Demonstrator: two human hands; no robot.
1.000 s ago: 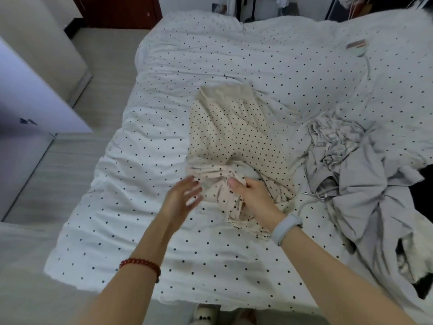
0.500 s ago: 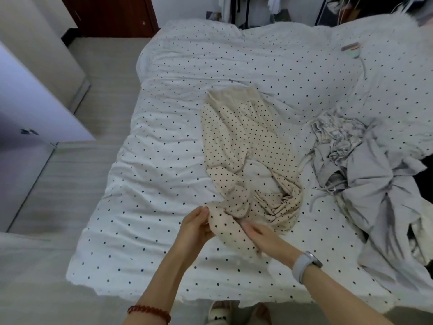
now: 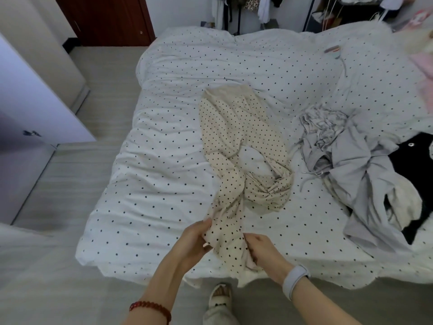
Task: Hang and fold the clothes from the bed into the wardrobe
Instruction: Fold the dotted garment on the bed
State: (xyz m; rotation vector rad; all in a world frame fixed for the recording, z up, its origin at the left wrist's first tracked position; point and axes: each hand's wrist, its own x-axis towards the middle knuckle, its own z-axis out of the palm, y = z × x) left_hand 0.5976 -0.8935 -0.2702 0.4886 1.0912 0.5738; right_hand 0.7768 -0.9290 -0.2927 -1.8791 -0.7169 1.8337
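A cream garment with black dots point(image 3: 236, 146) lies stretched along the middle of the bed point(image 3: 164, 174), its waistband at the far end and one leg looped to the right. Its near end hangs at the bed's front edge. My left hand point(image 3: 192, 240) pinches that end on its left side. On its right side my right hand point(image 3: 262, 252) grips the same end. A wardrobe door point(image 3: 35, 113) stands open at the left.
A heap of grey clothes point(image 3: 351, 165) with a black garment point(image 3: 412, 165) lies on the right of the bed. A small pink-striped object point(image 3: 332, 49) sits far back. Clothes hang on a rack point(image 3: 246, 8) behind the bed. My slippered foot point(image 3: 220, 299) is on the floor below.
Both hands have pulled the near end of the dotted garment toward the bed's front edge, straightening one leg. My left hand, free a second ago, now pinches the fabric.
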